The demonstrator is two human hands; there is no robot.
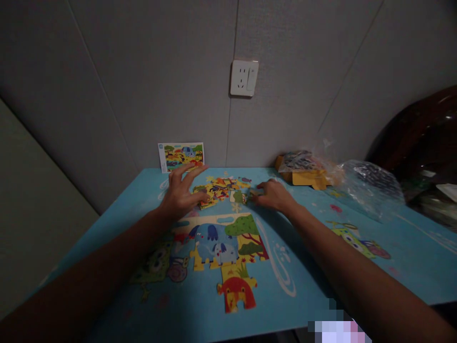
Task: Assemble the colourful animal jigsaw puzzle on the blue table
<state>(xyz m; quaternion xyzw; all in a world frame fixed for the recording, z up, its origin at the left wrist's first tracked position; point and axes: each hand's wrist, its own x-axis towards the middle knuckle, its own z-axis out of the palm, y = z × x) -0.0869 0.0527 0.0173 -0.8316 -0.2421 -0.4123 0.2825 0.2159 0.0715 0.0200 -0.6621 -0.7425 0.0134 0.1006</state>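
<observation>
My left hand [181, 194] is at the left side of a pile of loose jigsaw pieces [223, 185], fingers spread and thumb over the pieces. At the pile's right side, my right hand [274, 195] has its fingers closed on a puzzle piece [254, 192], which they partly cover. A pale piece with a green patch [237, 196] lies between the hands. Nearer to me is a joined section of the puzzle [214, 238] showing blue elephants and green trees. From its lower edge extends a part with a red-maned animal [236, 290].
A picture card [183, 155] leans against the wall at the back left. Crumpled clear plastic [371, 186] and a yellow-orange package [303, 177] lie at the back right. The blue tabletop [307, 286] bears printed cartoon figures. A socket [244, 78] is on the wall.
</observation>
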